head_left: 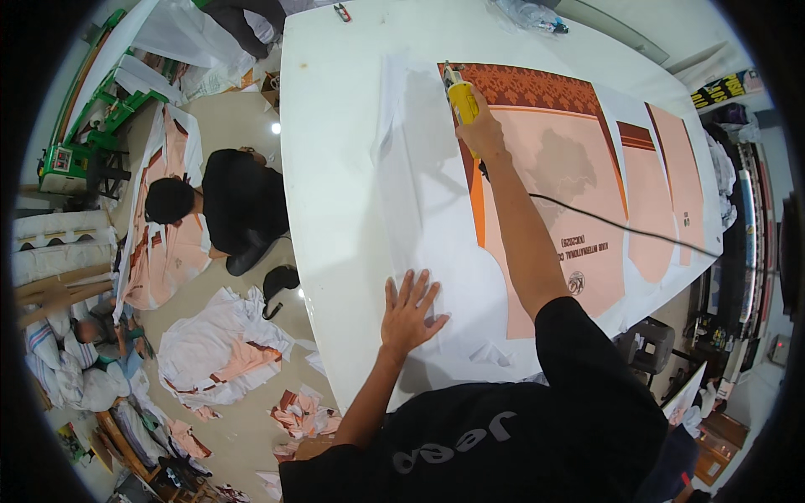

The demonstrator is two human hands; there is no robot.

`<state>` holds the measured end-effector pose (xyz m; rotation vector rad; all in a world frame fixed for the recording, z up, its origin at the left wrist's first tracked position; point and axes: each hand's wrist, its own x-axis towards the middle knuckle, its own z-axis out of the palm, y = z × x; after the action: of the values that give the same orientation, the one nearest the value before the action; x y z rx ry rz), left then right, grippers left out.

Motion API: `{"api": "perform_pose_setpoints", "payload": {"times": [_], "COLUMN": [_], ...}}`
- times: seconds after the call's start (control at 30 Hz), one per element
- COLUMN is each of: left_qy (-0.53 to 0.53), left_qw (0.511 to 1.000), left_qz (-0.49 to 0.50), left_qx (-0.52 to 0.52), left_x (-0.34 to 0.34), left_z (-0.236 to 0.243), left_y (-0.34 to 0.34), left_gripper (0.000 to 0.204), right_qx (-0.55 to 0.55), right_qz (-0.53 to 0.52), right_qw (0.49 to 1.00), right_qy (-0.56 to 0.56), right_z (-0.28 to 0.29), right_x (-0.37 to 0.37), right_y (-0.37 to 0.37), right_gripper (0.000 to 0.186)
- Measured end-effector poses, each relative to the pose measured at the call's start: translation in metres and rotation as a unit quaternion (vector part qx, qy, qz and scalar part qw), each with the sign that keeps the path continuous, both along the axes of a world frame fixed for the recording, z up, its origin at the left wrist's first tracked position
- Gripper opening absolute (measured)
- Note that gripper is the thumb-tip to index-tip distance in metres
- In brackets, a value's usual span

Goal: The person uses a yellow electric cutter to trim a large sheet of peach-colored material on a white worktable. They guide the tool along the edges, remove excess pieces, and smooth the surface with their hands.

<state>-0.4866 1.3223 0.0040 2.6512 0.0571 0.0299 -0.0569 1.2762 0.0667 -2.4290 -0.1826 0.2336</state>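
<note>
My right hand, arm stretched far across the table, is closed around the yellow body of a handheld electric fabric cutter. The cutter's metal head rests at the upper left corner of a printed peach fabric panel with a dark red patterned band and an orange side stripe. Its black cord runs over the panel to the right. My left hand lies flat, fingers spread, on the white margin left of the panel. Two narrower peach pieces lie further right on the white sheet.
The white table has a small red tool and clear plastic at its far side. Left, a person in black crouches beside fabric on the floor. Fabric heaps lie nearer; a grey stool stands right.
</note>
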Motion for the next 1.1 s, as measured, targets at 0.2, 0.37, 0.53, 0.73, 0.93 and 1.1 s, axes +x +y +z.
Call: {"api": "perform_pose_setpoints", "payload": {"times": [0.2,0.37,0.53,0.73,0.93,1.1], "left_qy": [-0.022,-0.034,-0.044,-0.028,0.067,0.242], "left_qw": [1.0,0.999,0.999,0.999,0.997,0.849], "left_qz": [0.005,0.011,0.009,0.024,-0.029,-0.444], "left_qx": [-0.006,-0.007,-0.004,0.038,0.025,-0.151], "left_x": [0.001,0.0,-0.004,0.003,-0.018,-0.129], "left_z": [0.001,0.003,-0.006,-0.018,-0.002,0.02], "left_y": [0.001,0.001,0.002,-0.005,-0.117,-0.251], "left_gripper": [0.073,0.067,0.06,0.086,0.116,0.088], "right_qx": [0.025,0.012,0.124,0.208,0.2,0.202], "right_qz": [0.013,0.014,-0.002,-0.04,-0.119,-0.214], "right_qw": [1.0,1.0,0.992,0.974,0.97,0.956], "right_qy": [-0.013,-0.011,0.011,0.083,0.064,0.005], "right_z": [-0.008,-0.002,0.034,0.075,0.112,0.144], "right_x": [0.063,0.103,0.037,-0.13,-0.268,-0.35], "right_y": [0.029,0.045,0.0,-0.148,-0.301,-0.406], "right_gripper": [0.11,0.117,0.108,0.112,0.11,0.111]}}
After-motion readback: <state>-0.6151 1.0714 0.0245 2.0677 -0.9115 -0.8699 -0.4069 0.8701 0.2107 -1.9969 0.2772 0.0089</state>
